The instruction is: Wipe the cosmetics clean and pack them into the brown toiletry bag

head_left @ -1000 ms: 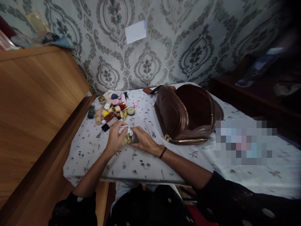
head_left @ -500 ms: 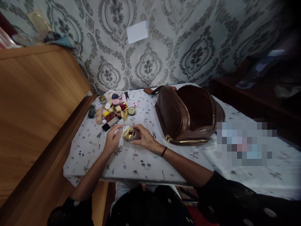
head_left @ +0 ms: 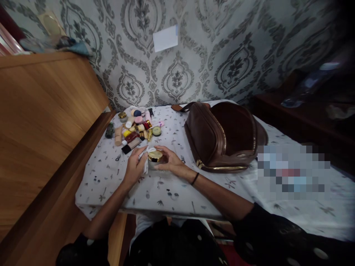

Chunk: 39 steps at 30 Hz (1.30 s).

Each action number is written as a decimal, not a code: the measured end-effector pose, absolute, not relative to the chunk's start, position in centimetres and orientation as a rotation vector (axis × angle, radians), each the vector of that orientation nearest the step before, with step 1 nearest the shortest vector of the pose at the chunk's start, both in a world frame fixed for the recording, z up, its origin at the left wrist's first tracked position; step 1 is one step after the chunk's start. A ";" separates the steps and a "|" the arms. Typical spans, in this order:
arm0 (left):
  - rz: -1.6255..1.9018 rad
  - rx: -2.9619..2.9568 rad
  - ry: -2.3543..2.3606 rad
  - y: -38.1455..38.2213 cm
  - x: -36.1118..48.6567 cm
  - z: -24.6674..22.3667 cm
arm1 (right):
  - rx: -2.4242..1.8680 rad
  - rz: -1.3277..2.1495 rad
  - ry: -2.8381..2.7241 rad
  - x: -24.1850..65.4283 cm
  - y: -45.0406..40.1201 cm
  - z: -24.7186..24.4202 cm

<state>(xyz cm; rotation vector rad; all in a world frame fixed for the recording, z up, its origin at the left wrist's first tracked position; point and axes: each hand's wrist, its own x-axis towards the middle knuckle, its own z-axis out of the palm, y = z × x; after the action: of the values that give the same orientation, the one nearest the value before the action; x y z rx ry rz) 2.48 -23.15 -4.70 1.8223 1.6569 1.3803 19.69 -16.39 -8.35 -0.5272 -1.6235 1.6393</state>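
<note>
My right hand is wrapped round a jar with a shiny gold lid, held above the patterned cloth. My left hand pinches a white wipe against the jar's left side. Just beyond my hands, at the table's back left, lies a group of cosmetics: a pink round case, a beige tube, a dark green bottle, a black-capped bottle and a round green-topped jar. To the right stands an open brown leather bag.
The table has a white printed cloth and meets a patterned wall. A wooden cabinet borders it on the left. A clear bottle is on dark furniture at right. Part of the table's right side is pixelated.
The jar has tilted in my right hand, so its lid now faces more upward. Both hands stay close together on it, and the whole view has shifted slightly.
</note>
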 end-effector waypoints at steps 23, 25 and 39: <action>1.288 1.930 1.655 -23.2 1.6 -4.8 | -0.546 1.332 -1.948 20.9 -16.3 -8.1; 1.295 1.938 1.649 -23.3 1.6 -4.8 | -0.558 1.305 -1.944 20.9 -16.3 -8.2; 1.323 1.966 1.536 -23.4 1.6 -5.2 | -0.803 1.213 -1.903 20.8 -15.6 -8.5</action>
<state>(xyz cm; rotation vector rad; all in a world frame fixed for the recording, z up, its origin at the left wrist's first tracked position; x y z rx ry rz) 1.56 -23.43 -5.18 1.9657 1.5365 1.3231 20.77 -15.65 -8.49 -0.8029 -1.9027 1.2132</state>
